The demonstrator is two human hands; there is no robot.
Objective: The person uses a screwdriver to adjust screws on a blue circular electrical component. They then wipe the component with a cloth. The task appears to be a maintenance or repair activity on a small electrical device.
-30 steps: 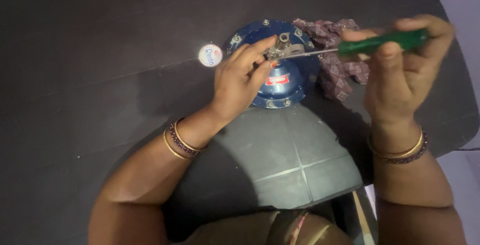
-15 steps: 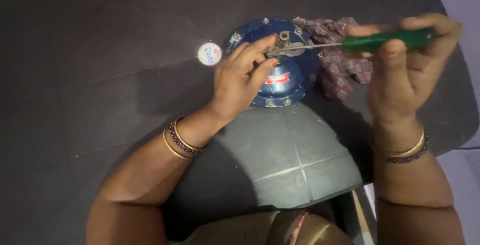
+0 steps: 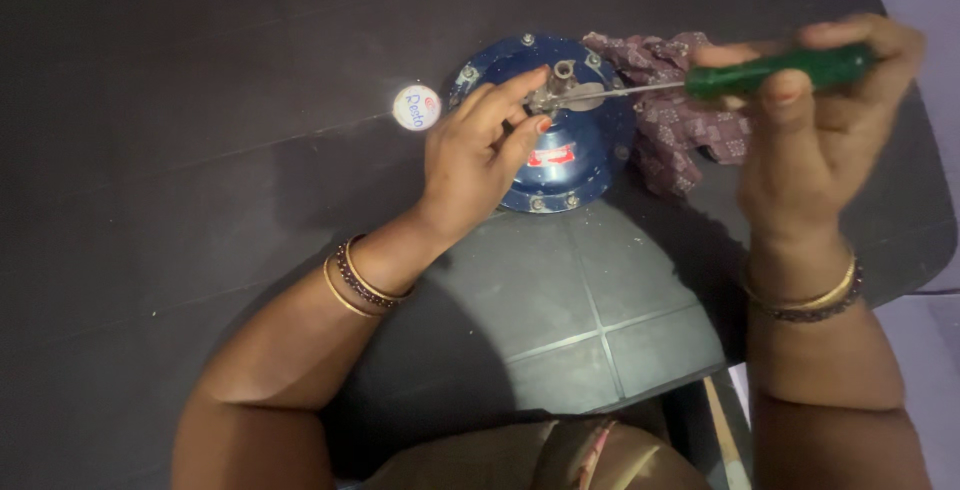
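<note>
A round dark blue metal device (image 3: 575,165) with bolts around its rim lies on the black table (image 3: 200,100). My left hand (image 3: 480,155) rests on it, fingertips pinching a small metal fitting (image 3: 560,85) at its top. My right hand (image 3: 815,130) grips a green-handled screwdriver (image 3: 790,70), held level, its shaft reaching left so the tip meets that fitting. Both wrists wear bangles.
A small round white cap (image 3: 416,107) lies left of the device. A crumpled patterned maroon cloth (image 3: 680,120) sits to its right, under the screwdriver. The table has a curved cut-out at its near edge, with grey floor tiles (image 3: 580,320) below.
My right hand and the screwdriver have shifted slightly right and up. My left hand stays on the fitting.
</note>
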